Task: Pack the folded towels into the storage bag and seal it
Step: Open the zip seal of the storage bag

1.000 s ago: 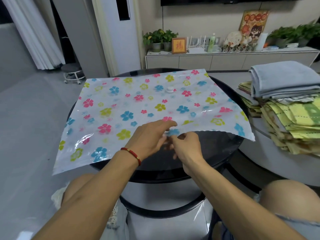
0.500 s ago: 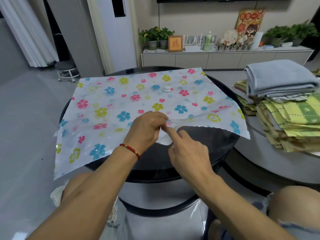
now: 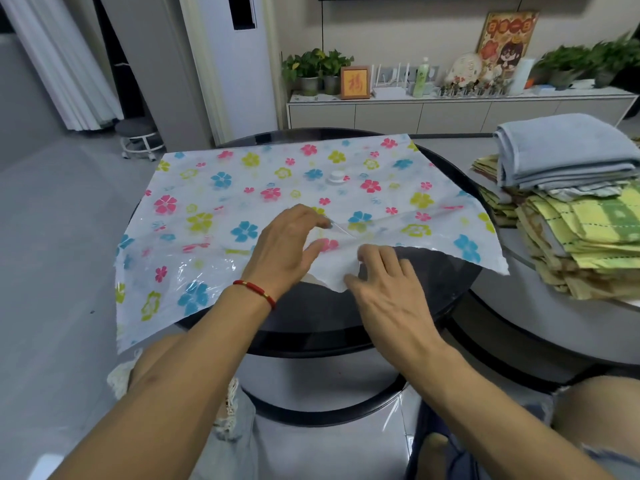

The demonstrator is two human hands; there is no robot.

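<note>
A flat storage bag (image 3: 242,188) printed with pink, blue and yellow flowers lies spread over a round black table (image 3: 398,317), a white valve (image 3: 336,176) on its top. My left hand (image 3: 284,247) pinches the bag's upper layer at the near open edge and lifts it. My right hand (image 3: 377,282) presses and grips the lower white layer at the same edge. The two layers are parted a little between my hands. A stack of folded towels (image 3: 568,216), grey ones over yellow-green ones, rests to the right on a second table.
The towel stack sits on a grey round table (image 3: 540,306) that overlaps the black one. The bag's left part hangs past the table edge. A low cabinet (image 3: 450,112) with plants stands at the back wall. My knees are below the table.
My hands have moved apart at the bag's near edge: the left has lifted the top layer up and away, the right has slid down onto the lower layer, and the mouth has parted.
</note>
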